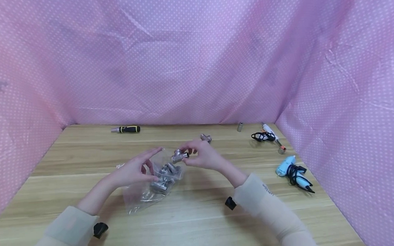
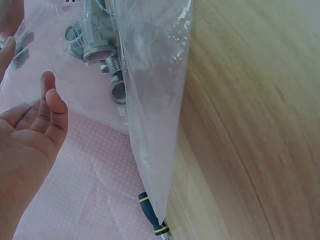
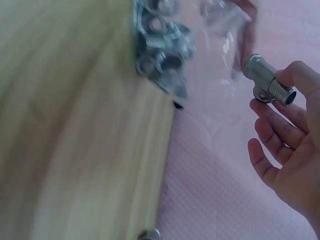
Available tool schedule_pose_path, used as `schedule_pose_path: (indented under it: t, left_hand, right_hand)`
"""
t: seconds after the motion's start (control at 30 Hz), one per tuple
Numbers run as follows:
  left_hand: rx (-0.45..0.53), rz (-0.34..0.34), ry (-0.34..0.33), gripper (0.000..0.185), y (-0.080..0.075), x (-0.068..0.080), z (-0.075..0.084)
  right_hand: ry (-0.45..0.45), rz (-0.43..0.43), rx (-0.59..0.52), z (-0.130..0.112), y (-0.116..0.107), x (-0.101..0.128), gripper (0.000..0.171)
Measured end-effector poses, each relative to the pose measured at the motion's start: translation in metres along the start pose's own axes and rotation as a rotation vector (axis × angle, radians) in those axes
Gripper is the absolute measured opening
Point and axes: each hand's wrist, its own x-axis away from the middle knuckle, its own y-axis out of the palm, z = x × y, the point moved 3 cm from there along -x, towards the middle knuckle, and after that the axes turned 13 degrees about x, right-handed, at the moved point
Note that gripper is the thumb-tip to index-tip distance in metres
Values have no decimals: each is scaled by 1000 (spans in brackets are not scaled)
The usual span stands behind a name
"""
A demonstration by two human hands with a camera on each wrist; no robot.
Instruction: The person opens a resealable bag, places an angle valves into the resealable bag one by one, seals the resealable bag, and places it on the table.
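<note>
Thumb and fingertips of my right hand [image 1: 204, 156] pinch a silvery metal tee pipe fitting [image 1: 178, 156] above the bag. Its threaded end shows in the right wrist view, where the other fingers are loosely bent. A clear plastic bag [image 1: 138, 198] with several similar metal fittings [image 1: 164, 177] lies below, towards the left. Beside it my left hand [image 1: 132, 172] has its thumb and index finger spread apart, touching the film near the bag's mouth. From the left wrist view, the palm and loosely bent fingers [image 2: 57, 112] show in front of the bag.
Farther back are another tee fitting [image 1: 206, 138], a black-and-yellow screwdriver [image 1: 129, 129] and a small metal cylinder [image 1: 239, 126]. On the right lie a white tool with black cord [image 1: 263, 136] and a light-blue glue gun [image 1: 284, 166]. Pink dotted cloth [image 1: 194, 74] surrounds the wooden table [image 1: 176, 229].
</note>
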Motion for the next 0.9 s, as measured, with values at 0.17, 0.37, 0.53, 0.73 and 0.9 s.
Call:
schedule_pose_path:
  t: [0.17, 0.37, 0.53, 0.73, 0.9]
  left_hand:
    - [2, 2, -11, 96, 0, 0, -2]
    - [6, -7, -14, 96, 0, -1, -3]
    - [11, -6, -20, 96, 1, 0, -4]
    - [29, -8, -11, 96, 1, 0, -4]
    - [38, -12, -8, 96, 2, -1, -2]
  right_hand:
    - [-53, -46, -11, -8, 23, 0, 36]
    - [-106, -70, -10, -14, 42, -1, 35]
    - [-114, -69, -44, -16, 38, 1, 35]
    - [-73, -65, -31, -10, 20, 7, 37]
    - [-46, 5, 12, 3, 0, 15, 37]
